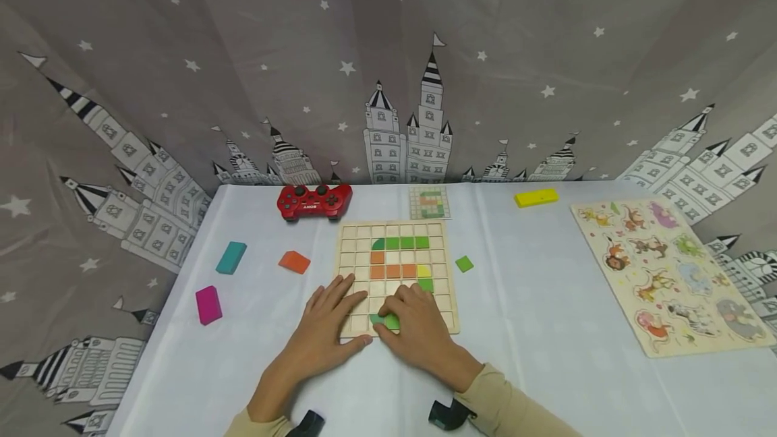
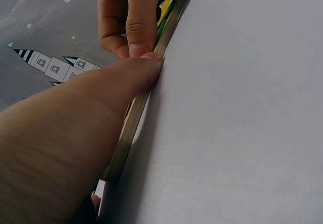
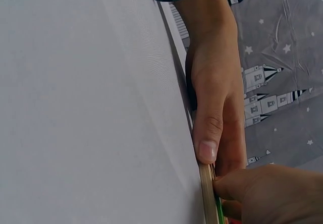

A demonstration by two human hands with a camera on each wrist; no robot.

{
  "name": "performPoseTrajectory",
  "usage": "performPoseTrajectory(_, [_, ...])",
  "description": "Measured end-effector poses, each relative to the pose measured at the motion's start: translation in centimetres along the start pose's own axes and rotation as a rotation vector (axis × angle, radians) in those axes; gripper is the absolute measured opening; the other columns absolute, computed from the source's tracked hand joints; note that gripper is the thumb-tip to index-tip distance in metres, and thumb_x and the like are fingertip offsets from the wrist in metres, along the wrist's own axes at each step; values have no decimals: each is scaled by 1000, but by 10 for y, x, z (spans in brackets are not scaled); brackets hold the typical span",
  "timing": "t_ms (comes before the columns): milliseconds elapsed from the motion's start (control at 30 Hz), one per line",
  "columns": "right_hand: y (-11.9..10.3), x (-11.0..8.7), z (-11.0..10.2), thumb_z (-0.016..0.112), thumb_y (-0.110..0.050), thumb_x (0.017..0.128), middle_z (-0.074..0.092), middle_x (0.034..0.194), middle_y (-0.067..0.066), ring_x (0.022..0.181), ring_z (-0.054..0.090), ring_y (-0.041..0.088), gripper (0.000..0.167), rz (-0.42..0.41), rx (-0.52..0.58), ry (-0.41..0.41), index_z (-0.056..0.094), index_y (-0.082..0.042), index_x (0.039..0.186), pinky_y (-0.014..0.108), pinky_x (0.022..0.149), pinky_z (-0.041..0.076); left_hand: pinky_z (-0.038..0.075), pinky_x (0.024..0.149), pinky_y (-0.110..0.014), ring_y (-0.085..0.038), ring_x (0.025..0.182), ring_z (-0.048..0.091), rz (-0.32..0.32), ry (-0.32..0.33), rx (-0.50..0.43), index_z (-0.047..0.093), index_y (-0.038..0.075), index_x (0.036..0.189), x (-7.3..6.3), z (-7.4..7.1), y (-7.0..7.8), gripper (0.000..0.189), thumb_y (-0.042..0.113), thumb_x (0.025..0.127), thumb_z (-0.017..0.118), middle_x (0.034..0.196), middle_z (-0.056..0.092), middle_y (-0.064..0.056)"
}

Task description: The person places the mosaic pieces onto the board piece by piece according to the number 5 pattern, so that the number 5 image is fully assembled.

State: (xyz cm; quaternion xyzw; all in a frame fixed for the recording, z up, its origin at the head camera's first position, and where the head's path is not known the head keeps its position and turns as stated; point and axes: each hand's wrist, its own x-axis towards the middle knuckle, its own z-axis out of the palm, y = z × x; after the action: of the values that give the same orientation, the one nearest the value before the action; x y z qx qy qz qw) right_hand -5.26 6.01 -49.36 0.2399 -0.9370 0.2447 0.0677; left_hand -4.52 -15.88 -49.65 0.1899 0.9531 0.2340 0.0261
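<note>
A square wooden grid board (image 1: 450,302) lies on the white table, with green, orange and yellow tiles set in several of its cells. My left hand (image 1: 324,336) rests on the board's lower left corner, fingers spread, its thumb along the near edge. With curled thumb and forefinger, my right hand (image 1: 415,329) pinches a dark green tile (image 1: 376,319) in the bottom row. Beside that tile sits a light green tile (image 1: 392,322), partly under the right hand. In the left wrist view, the right thumb (image 2: 141,32) comes down at the board's edge next to the left thumb.
Behind the board lie a small pattern card (image 1: 429,202) and a red game controller (image 1: 314,201). A loose green tile (image 1: 464,264) is to its right. Around them are orange (image 1: 295,261), teal (image 1: 231,257), magenta (image 1: 209,305) and yellow (image 1: 537,197) blocks, and an animal puzzle (image 1: 652,255).
</note>
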Motion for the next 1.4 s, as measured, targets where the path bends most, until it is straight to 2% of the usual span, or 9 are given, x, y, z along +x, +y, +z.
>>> performPoseTrajectory(233, [5,-3,-3,79,-42,86,56,87,-11,80,40,8,18,18,-19,16,74,-26,92,23,72,34,20,124,-62,-32,157,25,17,-3,5,55,23,146,5,1,3,72,56,85,74,166,34,-6])
performPoseTrajectory(433, [4,-4,-7,81,-42,85,56,87,-10,80,41,9,20,0,-30,29,73,-25,92,25,71,32,20,124,-62,-32,157,24,7,-7,12,55,23,145,5,-1,3,72,57,84,74,166,34,-7])
performPoseTrajectory(633, [12,0,-10,81,-45,84,61,94,-10,87,47,10,27,47,38,20,74,-24,99,27,76,36,21,123,-63,-33,156,25,11,20,16,55,22,145,2,-1,-1,72,55,84,75,166,35,-7])
performPoseTrajectory(767, [33,6,-20,81,-43,85,62,94,-6,87,48,13,27,129,101,57,75,-21,99,31,80,40,20,123,-63,-34,156,25,7,19,8,55,22,144,2,-1,-1,72,55,84,75,166,35,-7])
performPoseTrajectory(933, [78,11,-42,80,-37,86,62,92,2,84,47,20,27,272,116,118,75,-14,101,34,78,38,19,124,-63,-33,157,23,-2,-1,-5,55,22,145,3,0,-1,73,55,84,75,166,34,-7])
performPoseTrajectory(1100, [116,4,-59,81,-35,87,64,100,10,91,50,26,38,396,84,67,72,-7,111,37,79,40,19,124,-62,-33,157,23,-7,-13,-5,54,23,146,2,0,0,73,56,84,75,167,33,-6])
performPoseTrajectory(1200, [128,1,-63,80,-35,87,63,104,12,94,51,26,41,412,65,28,70,-5,113,38,80,43,19,124,-62,-33,157,24,-8,-6,-7,55,23,145,1,0,0,73,55,83,75,166,34,-6])
performPoseTrajectory(1400, [136,1,-63,71,-24,93,62,108,14,99,55,29,32,415,41,24,69,-3,117,44,86,50,19,125,-61,-32,157,24,-10,5,-3,55,23,145,0,-1,1,73,55,83,76,166,34,-6])
